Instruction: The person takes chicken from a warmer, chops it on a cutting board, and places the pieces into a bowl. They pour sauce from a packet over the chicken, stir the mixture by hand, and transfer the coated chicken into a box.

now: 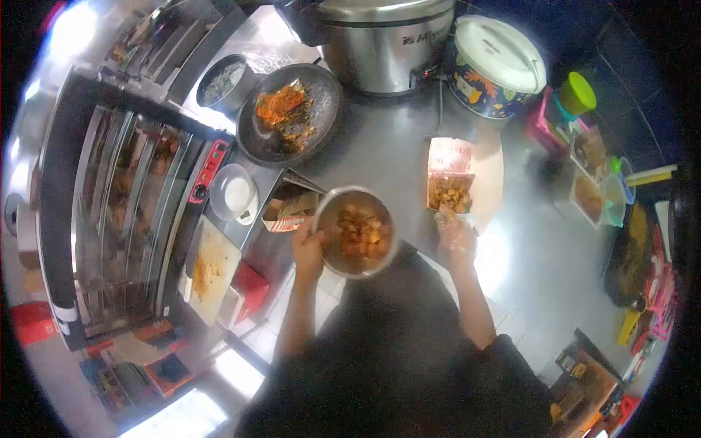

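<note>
My left hand (308, 248) grips the left rim of a round metal bowl (391, 252), close in front of my body. Browned, chunky food pieces (364, 233) lie inside the bowl. My right hand (457, 237) seems to wear a clear plastic glove and is at the near edge of an open paper food box (450, 157). Its fingers look drawn together, but glare and blur hide whatever they may hold. Similar small brown pieces (449, 196) fill the near part of the box, whose printed lid stands folded back.
A dark pan (326, 109) with reddish food, a large rice cooker (376, 62) and a lidded patterned tub (489, 87) stand at the back. On the left are a glass-fronted display warmer (124, 212), a stained cutting board (213, 270) and another carton (285, 208). Containers (588, 193) crowd the right.
</note>
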The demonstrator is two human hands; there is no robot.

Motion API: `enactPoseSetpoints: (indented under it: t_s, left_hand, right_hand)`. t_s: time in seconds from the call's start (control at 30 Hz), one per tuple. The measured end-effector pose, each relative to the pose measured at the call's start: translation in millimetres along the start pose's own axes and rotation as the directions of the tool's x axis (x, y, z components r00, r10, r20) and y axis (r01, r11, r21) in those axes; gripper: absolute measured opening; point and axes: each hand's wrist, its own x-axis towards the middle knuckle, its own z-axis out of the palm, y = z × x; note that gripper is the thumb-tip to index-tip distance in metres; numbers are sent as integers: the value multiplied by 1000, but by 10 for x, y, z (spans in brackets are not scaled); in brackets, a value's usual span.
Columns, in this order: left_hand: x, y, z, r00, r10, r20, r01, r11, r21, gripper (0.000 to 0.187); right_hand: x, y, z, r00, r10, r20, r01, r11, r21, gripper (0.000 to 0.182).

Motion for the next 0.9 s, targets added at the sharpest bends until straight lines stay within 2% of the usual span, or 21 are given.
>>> enactPoseSetpoints:
  t_s: [0.03,0.07,0.1,0.17,0.23,0.3,0.33,0.37,0.43,0.47,0.5,0.53,0.57,0.6,0.63,0.67,0.77,0.8,0.83,0.87,0.9]
  left_hand:
    - [-5,-4,-12,993,-59,-105,33,972,-235,39]
    - [92,-64,-32,995,-61,-79,51,992,-118,40]
    - [108,-130,-38,995,-67,-68,59,991,-119,40]
    - [152,-12,134,978,19,206,-35,997,75,40]
    - [139,71,285,974,-23,225,-1,995,104,37]
    - [123,70,400,974,-41,221,77,985,-156,34]
    - [146,7,382,969,-44,241,82,985,-150,34]
    - [181,9,388,963,-47,265,91,983,-158,34]
    - [250,23,425,945,-53,323,76,995,-61,36]
    - [261,18,458,957,-34,288,52,997,-55,38]
    - [283,-15,442,951,-38,305,57,997,-51,38]
    - [314,-79,408,938,-31,346,25,999,22,38]
    - [334,-119,390,923,-25,385,-11,996,92,38]
    - [335,-126,384,918,-32,395,-6,996,95,38]
    - [363,-124,399,945,-20,326,23,1000,-6,36]
    - [405,-114,424,965,-15,261,45,993,-107,35]
    - [475,-37,348,970,89,228,-52,985,-164,32]
    - [489,11,424,986,83,143,-65,990,-122,29]
    - [536,53,427,986,83,147,-66,991,-120,29]
    - [556,73,386,965,109,238,-127,990,62,29]
    - [548,68,367,939,116,322,-197,953,231,29]
  right_hand:
    - [-6,73,-6,991,71,117,-83,991,107,37]
    - [-20,123,-35,964,121,237,-171,965,201,39]
    - [-35,167,-67,963,133,235,-181,964,195,39]
    - [-19,269,-172,974,3,224,-36,990,140,24]
    - [-39,343,-348,979,29,202,-42,997,61,26]
    - [-160,608,-411,979,60,194,-56,998,-28,32]
    - [-241,893,-348,991,6,137,-13,998,53,27]
    - [-276,998,-383,996,-51,70,42,991,130,37]
    - [-324,1076,-424,997,-21,75,12,993,119,31]
    - [-321,1045,-411,998,-1,59,-2,999,54,26]
    - [-333,1028,-384,999,20,45,-20,1000,-7,38]
    - [-362,1089,-275,999,36,39,-35,999,-10,38]
    - [-391,1195,-108,995,93,28,-96,975,202,39]
    - [-435,1262,-15,988,149,30,-148,902,405,40]
    - [-446,1247,-10,987,162,22,-157,901,405,40]
    - [-455,1221,12,991,133,-12,-122,937,328,25]
    - [-526,995,-156,991,130,-40,-120,974,192,33]
    - [-524,1008,-111,993,86,-85,-79,993,84,36]
    - [-510,937,-118,992,39,-122,-42,999,-23,40]
    - [-542,865,-143,993,35,-114,-38,999,-26,40]
    - [-565,791,-186,975,125,-185,-106,988,109,38]
